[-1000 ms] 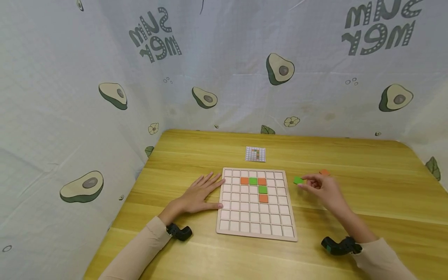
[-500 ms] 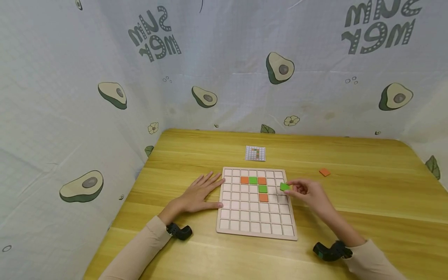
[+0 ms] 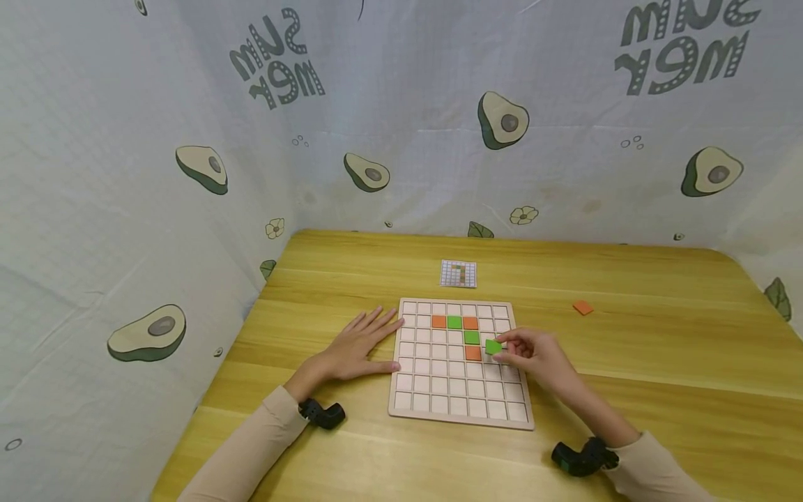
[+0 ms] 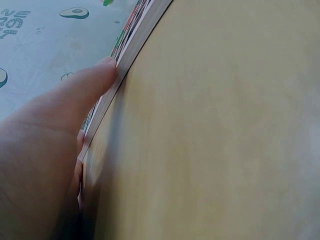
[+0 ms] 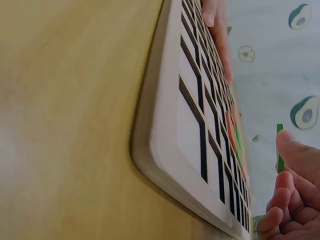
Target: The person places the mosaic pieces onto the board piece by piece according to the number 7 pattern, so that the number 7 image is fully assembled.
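Note:
A pale wooden grid board [image 3: 439,404] lies on the table, with orange and green square tiles set in several of its cells. My right hand [image 3: 539,357] pinches a green tile [image 3: 493,347] between thumb and fingers above the board's right half, just right of the orange tile [image 3: 473,353] lowest in the pattern. In the right wrist view that green tile [image 5: 280,148] shows edge-on, raised off the board. With fingers spread, my left hand [image 3: 354,352] rests flat at the board's left edge. Its thumb [image 4: 102,75] touches the board's side in the left wrist view.
A small printed card [image 3: 459,274] with a coloured grid pattern lies behind the board. One loose orange tile [image 3: 583,307] is on the wooden table [image 3: 659,321] to the right. A white curtain [image 3: 414,84] with avocado prints hangs behind and to the left.
My right hand has carried the green tile leftward from beside the board to above its right-hand cells. The loose orange tile has come into full view. My left hand has stayed in place.

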`<state>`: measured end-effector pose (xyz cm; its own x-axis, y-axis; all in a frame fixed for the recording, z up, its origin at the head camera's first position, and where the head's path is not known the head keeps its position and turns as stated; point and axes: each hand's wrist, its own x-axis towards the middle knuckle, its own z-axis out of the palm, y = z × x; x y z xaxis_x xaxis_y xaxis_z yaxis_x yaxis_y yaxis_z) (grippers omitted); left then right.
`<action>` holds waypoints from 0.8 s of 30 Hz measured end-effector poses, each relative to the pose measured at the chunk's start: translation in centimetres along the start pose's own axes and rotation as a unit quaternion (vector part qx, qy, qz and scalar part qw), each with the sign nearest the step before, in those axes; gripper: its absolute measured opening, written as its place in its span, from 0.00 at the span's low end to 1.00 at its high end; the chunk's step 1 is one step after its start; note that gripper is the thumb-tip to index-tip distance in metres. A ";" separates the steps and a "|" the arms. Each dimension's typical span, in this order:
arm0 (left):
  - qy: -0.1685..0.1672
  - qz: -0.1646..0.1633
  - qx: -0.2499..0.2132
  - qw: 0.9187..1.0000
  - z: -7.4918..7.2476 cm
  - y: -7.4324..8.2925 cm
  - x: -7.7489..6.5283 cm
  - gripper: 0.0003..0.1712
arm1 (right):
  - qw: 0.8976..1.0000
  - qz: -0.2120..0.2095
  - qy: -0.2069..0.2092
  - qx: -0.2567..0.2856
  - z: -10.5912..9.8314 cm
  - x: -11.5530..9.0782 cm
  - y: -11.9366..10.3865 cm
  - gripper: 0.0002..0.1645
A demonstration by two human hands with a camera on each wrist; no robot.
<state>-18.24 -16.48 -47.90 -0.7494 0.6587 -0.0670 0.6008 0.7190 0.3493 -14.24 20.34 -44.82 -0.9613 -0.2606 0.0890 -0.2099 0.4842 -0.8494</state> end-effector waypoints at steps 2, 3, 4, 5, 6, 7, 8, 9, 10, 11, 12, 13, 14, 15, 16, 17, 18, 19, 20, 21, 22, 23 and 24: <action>0.000 0.000 0.001 1.000 0.0 0.0 0.0 0.51 | 1.000 -0.001 -0.007 0.007 0.3 -0.1 0.0 0.15; 0.001 0.001 0.000 1.000 -0.1 0.0 0.0 0.51 | 1.000 -0.001 -0.011 0.010 0.5 -0.1 0.0 0.14; 0.001 0.001 0.000 1.000 -0.1 0.0 0.0 0.51 | 1.000 -0.001 -0.016 0.015 0.7 -0.1 -0.1 0.14; 0.001 0.001 0.000 1.000 -0.1 0.1 0.0 0.51 | 1.000 0.001 -0.020 0.019 0.8 -0.1 -0.1 0.14; 0.001 0.000 -0.001 1.000 -0.1 0.1 -0.1 0.51 | 0.999 0.001 -0.025 0.023 0.9 -0.2 -0.1 0.14; 0.001 0.000 -0.001 1.000 -0.2 0.2 -0.1 0.51 | 0.999 0.001 -0.030 0.025 1.0 -0.2 -0.1 0.14; 0.001 0.000 -0.001 1.000 -0.2 0.2 -0.1 0.51 | 0.999 0.001 -0.033 0.026 1.0 -0.2 -0.1 0.14; 0.002 0.001 -0.002 1.000 -0.2 0.2 -0.1 0.51 | 0.999 -0.001 -0.036 0.026 1.1 -0.2 -0.1 0.14; 0.002 0.001 -0.002 1.000 -0.2 0.2 -0.1 0.51 | 0.999 -0.002 -0.038 0.025 1.2 -0.2 -0.1 0.14; 0.002 0.002 -0.003 1.000 -0.2 0.2 -0.1 0.51 | 0.999 -0.003 -0.041 0.024 1.3 -0.2 0.0 0.14; 0.003 0.002 -0.003 1.000 -0.2 0.2 -0.1 0.51 | 0.999 -0.005 -0.043 0.024 1.4 -0.2 0.0 0.14; 0.003 0.003 -0.004 1.000 -0.1 0.2 0.0 0.51 | 0.999 -0.006 -0.046 0.023 1.5 -0.2 0.1 0.14; 0.003 0.003 -0.005 1.000 -0.1 0.1 0.0 0.51 | 0.999 -0.007 -0.049 0.022 1.6 -0.2 0.1 0.14; 0.003 0.003 -0.005 1.000 -0.1 0.1 0.0 0.51 | 0.998 -0.007 -0.052 0.021 1.7 -0.2 0.1 0.13; 0.002 0.002 -0.004 1.000 -0.1 0.1 0.0 0.51 | 0.998 -0.006 -0.055 0.020 1.8 -0.1 0.2 0.13; 0.003 0.003 -0.004 1.000 -0.1 0.1 0.0 0.51 | 0.998 -0.006 -0.058 0.018 1.9 -0.1 0.2 0.13; 0.003 0.003 -0.004 1.000 0.0 0.1 0.0 0.51 | 0.998 -0.005 -0.060 0.017 2.0 -0.1 0.2 0.13; 0.002 0.002 -0.003 1.000 0.0 0.1 0.0 0.51 | 0.998 -0.005 -0.062 0.015 2.1 -0.1 0.2 0.13; 0.002 0.001 -0.003 1.000 -0.1 0.1 0.0 0.51 | 0.998 -0.006 -0.062 0.013 2.1 -0.1 0.3 0.13; 0.001 0.001 -0.003 1.000 -0.1 0.1 0.0 0.51 | 0.998 -0.007 -0.063 0.012 2.2 -0.1 0.3 0.13; 0.001 0.000 -0.002 1.000 -0.1 0.1 0.0 0.51 | 0.998 -0.008 -0.063 0.012 2.3 -0.1 0.3 0.13; 0.000 -0.001 -0.002 1.000 -0.1 0.1 0.0 0.51 | 0.998 -0.009 -0.063 0.011 2.4 -0.1 0.3 0.13; 0.000 -0.001 -0.003 1.000 -0.1 0.1 0.0 0.51 | 0.998 -0.011 -0.063 0.011 2.5 -0.2 0.3 0.13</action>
<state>-18.20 -16.40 -47.79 -0.7511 0.6567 -0.0684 0.5969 0.7196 0.3547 -13.71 18.47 -46.39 -0.9261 -0.3747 0.0430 -0.2259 0.4596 -0.8589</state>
